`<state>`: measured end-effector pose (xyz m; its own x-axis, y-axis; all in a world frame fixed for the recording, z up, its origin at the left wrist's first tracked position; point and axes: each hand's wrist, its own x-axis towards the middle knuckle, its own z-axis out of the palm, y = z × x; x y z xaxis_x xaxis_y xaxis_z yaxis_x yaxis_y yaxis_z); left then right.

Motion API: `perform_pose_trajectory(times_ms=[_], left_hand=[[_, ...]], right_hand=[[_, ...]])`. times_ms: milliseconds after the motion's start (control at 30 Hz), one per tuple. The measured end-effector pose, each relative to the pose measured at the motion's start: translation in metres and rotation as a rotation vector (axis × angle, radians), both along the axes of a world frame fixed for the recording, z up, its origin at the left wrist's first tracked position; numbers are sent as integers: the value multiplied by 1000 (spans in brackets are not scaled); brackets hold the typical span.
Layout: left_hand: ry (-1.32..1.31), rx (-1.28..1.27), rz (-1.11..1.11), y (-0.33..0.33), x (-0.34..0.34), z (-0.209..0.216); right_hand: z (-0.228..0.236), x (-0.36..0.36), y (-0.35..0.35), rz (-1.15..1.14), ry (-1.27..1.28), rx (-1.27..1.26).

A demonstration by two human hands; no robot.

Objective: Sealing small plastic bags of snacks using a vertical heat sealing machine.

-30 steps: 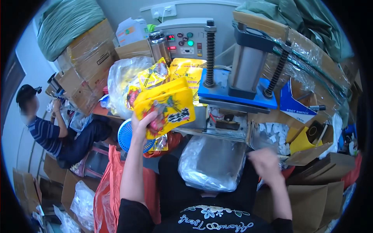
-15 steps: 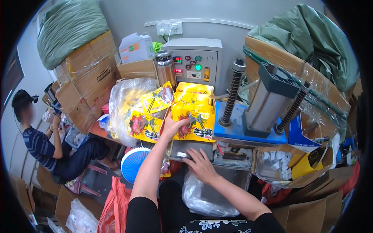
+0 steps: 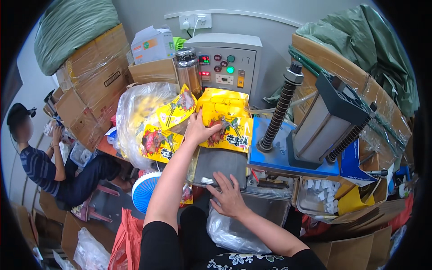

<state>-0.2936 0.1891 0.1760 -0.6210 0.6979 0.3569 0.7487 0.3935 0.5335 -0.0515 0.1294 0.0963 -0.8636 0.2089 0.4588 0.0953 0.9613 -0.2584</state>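
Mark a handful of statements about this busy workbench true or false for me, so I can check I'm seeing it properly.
1. The left hand touches the yellow pouches. True.
2. The right hand is wrapped around a bottle. False: its fingers are spread at the front of the dark grey slab.
3. The press's flat plate is red. False: it is blue.
4. A lidded bottle stands left of the control box's buttons. True.
5. The other person is on the right of the picture. False: that person is on the left.
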Motion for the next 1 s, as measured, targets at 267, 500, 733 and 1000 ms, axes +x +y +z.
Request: perform_pose_trajectory(times_ms=[267, 500, 733, 1000], left_hand=[[-434, 254, -79, -26, 8, -32], [-67, 517, 116, -28, 63, -18], [435, 387, 80, -8, 101, 0], [750, -191, -175, 20, 51, -36]], right_hand=[[-4, 1, -8, -5, 1, 1], [-1, 6, -5, 25, 38, -10], [-3, 7, 3, 44, 7, -47], [-3, 12, -3, 37, -23, -55]])
